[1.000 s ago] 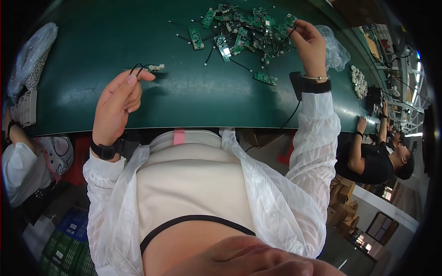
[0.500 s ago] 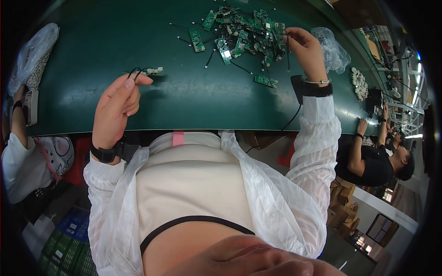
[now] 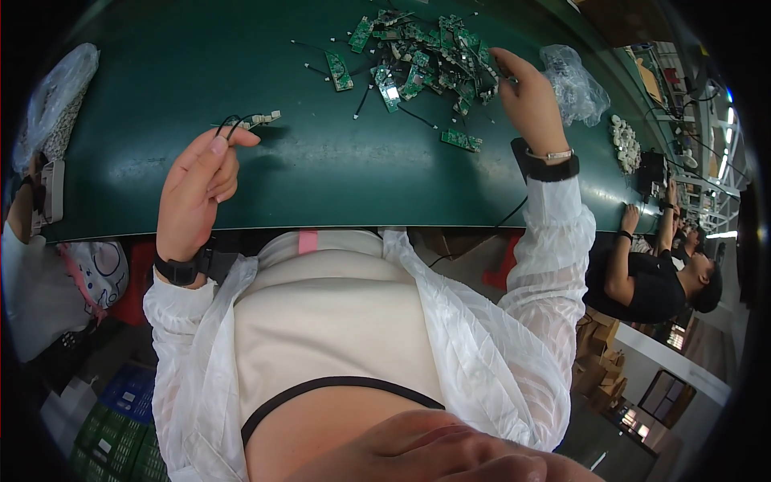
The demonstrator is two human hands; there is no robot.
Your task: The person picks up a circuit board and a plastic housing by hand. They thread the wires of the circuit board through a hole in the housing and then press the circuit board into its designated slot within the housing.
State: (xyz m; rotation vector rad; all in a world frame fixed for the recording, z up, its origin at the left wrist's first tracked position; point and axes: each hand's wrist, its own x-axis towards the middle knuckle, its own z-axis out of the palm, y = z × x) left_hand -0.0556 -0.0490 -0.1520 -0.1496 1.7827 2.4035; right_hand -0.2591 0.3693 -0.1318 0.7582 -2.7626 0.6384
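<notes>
My left hand is closed in a pinch above the bench, to the left of the pile. Between its thumb and forefinger are looped black wires of a small circuit board, which sticks out to the right with pale connectors on it. My right hand is at the right edge of a heap of green circuit boards with black leads. Its forefinger reaches to the outermost boards and its thumb is apart from it; nothing held shows. A single green board lies just in front of the heap.
The green bench top runs across the view. A clear plastic bag and small white parts lie at the right. At the far left is a bag of pale parts. Co-workers sit at both sides, one in a black shirt.
The forefinger and thumb of my right hand have parted, and a black lead that hung at them now lies by the heap's edge. My left hand keeps its pinch, almost unmoved.
</notes>
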